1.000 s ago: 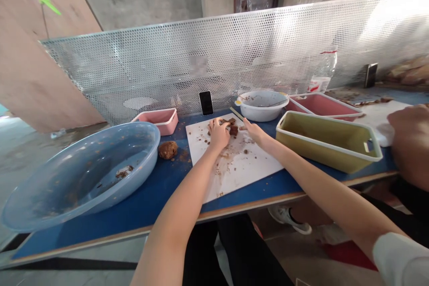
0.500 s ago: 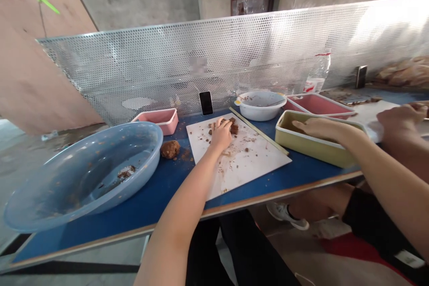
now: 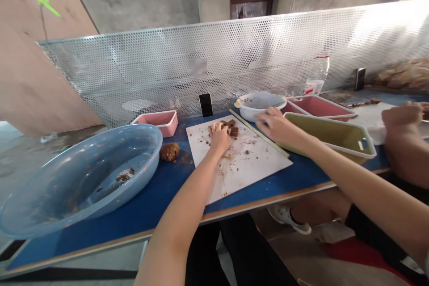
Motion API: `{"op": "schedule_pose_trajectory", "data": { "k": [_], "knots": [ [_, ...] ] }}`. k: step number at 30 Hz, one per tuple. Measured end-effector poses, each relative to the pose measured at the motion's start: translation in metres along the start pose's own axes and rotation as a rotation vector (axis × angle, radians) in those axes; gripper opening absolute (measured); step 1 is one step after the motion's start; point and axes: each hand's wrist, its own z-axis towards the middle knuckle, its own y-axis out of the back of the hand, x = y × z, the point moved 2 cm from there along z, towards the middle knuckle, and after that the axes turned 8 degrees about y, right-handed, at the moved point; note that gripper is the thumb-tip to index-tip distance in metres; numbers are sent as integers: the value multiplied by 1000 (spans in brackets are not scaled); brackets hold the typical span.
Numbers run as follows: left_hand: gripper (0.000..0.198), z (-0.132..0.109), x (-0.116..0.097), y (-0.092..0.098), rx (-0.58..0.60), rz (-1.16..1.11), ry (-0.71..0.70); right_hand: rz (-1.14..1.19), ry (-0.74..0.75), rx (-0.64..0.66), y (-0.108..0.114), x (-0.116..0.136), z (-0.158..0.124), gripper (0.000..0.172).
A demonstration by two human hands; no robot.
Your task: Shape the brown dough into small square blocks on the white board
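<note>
A white board (image 3: 241, 176) lies on the blue table, strewn with brown crumbs and several brown chunks (image 3: 234, 131). My left hand (image 3: 219, 137) rests near the board's far side, fingers curled down over a brown chunk that they mostly cover. To the right, my right hand (image 3: 276, 126) hangs in the air with fingers apart and nothing seen in them. It is between the white basin (image 3: 258, 113) and the olive-green box (image 3: 330, 132). A yellowish strip (image 3: 264, 137) lies along the board's right edge.
A large blue basin (image 3: 140, 167) and a round brown lump (image 3: 170, 152) are on the left. Behind stand a small pink box (image 3: 170, 124), a phone (image 3: 205, 105), a pink tray (image 3: 323, 106), a bottle (image 3: 317, 76) and a perforated metal screen (image 3: 150, 67). Another person's hands (image 3: 404, 118) are at far right.
My right hand has moved left, out from over the green box toward the white basin. The green box has shifted and tilted a little. My left hand has stayed on the brown chunks.
</note>
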Motion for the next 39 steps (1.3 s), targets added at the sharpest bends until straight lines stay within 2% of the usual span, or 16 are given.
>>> {"op": "schedule_pose_trajectory", "data": {
  "k": [3, 5, 8, 11, 16, 26, 39],
  "knots": [
    [50, 0, 1, 0, -3, 8, 14, 43, 73, 90, -40, 29, 25, 49],
    [48, -1, 2, 1, -12, 8, 18, 14, 74, 135, -64, 36, 36, 48],
    [46, -3, 2, 3, -19, 4, 30, 14, -23, 149, -91, 26, 39, 48],
    [48, -4, 0, 3, -21, -8, 38, 65, -94, 137, -106, 10, 32, 50],
    [46, -3, 0, 2, -39, -23, 46, 118, -104, 175, -112, 2, 25, 54],
    [40, -3, 2, 1, -49, -11, 61, 159, -85, 173, -112, 9, 26, 54],
    [44, -4, 1, 3, -49, 4, 14, 101, -60, 179, -108, 10, 19, 56]
  ]
}}
